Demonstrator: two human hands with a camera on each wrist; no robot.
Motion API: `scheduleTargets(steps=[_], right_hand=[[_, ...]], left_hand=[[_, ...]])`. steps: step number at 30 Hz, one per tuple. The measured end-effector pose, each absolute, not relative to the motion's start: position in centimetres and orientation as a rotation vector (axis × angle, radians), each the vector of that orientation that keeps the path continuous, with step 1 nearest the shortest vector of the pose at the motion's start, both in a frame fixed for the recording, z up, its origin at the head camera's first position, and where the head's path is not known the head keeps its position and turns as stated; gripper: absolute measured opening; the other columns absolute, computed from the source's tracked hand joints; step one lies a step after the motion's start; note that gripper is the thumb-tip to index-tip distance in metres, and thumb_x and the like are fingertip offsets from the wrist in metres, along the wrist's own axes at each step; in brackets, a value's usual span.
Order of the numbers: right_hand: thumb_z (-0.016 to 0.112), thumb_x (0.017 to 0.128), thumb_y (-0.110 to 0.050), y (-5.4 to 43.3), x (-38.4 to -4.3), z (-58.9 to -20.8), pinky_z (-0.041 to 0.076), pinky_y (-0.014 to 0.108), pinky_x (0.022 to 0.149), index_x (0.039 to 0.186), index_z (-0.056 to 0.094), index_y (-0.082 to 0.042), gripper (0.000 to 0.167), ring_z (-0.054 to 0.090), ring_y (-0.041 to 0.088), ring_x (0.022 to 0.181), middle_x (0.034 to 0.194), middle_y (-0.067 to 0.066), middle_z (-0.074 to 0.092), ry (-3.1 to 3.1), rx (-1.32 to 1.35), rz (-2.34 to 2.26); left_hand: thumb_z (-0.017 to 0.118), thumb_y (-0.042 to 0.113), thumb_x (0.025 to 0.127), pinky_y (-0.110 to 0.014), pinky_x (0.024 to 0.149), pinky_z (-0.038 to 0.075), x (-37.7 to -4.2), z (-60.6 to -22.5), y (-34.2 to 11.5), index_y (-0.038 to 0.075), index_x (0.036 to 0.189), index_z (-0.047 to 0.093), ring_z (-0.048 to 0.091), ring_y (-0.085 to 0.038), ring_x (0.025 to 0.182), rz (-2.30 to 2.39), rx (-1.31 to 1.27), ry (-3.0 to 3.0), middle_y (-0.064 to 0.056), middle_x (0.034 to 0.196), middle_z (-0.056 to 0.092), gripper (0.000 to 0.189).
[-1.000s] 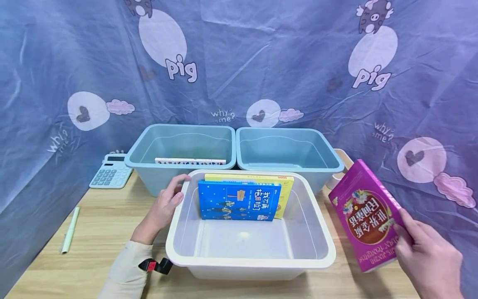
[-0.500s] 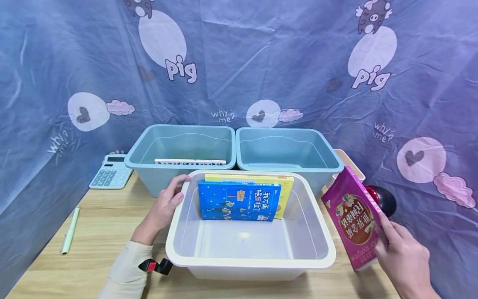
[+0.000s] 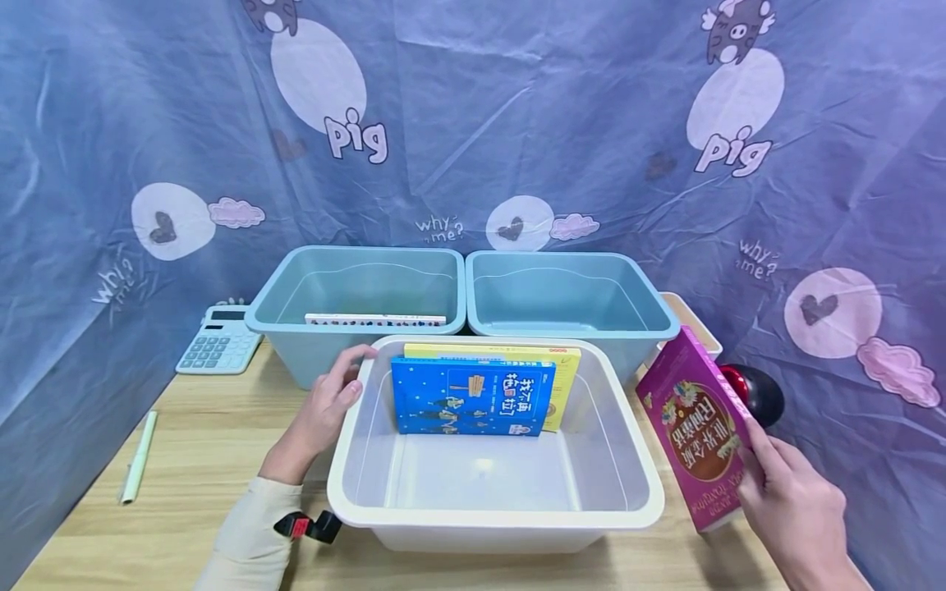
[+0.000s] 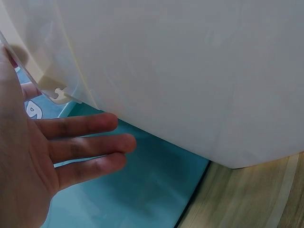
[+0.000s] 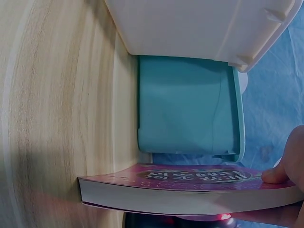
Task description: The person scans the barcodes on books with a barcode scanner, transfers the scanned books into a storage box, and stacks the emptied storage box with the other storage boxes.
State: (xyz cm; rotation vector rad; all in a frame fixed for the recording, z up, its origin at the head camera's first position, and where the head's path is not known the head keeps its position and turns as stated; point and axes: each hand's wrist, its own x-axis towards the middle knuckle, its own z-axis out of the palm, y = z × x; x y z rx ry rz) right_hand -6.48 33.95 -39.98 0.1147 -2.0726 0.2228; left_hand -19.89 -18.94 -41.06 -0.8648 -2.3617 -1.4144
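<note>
Pinching a purple book [image 3: 695, 427], the right hand [image 3: 801, 501] sets its thumb on the titled cover, fingers on the far side. Book tilts, reaching forward and leftward of this grip; lowest corner close over the tabletop, contact unclear. Just ahead of the grip, partly behind the book: a black-and-red object [image 3: 764, 398]. Left of the book, apart from it: white bin [image 3: 495, 519]. Left hand [image 3: 325, 406] rests at that bin's rim, three fingers straight, spread along the outer wall, grasping loosely if at all.

White bin [image 3: 495, 519], all views (head farthest)
</note>
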Motion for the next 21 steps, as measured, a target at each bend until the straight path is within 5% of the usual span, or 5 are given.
scheduleTargets(steps=[21], right_hand=[[0.040,0.102,-0.041,33.78,-7.21,-40.01,0.041,0.058,0.060,0.117,0.071,0.003,0.056,0.065,0.044,0.071,0.089,0.026,0.069,-2.047,0.124,0.198]], left_hand=[[0.040,0.015,0.101,-0.034,0.060,0.062,-19.88,-41.14,-18.94,0.008,0.139,0.041,0.072,-0.043,0.090,-1.420,-0.873,-2.351,-0.032,0.116,0.067,0.039]])
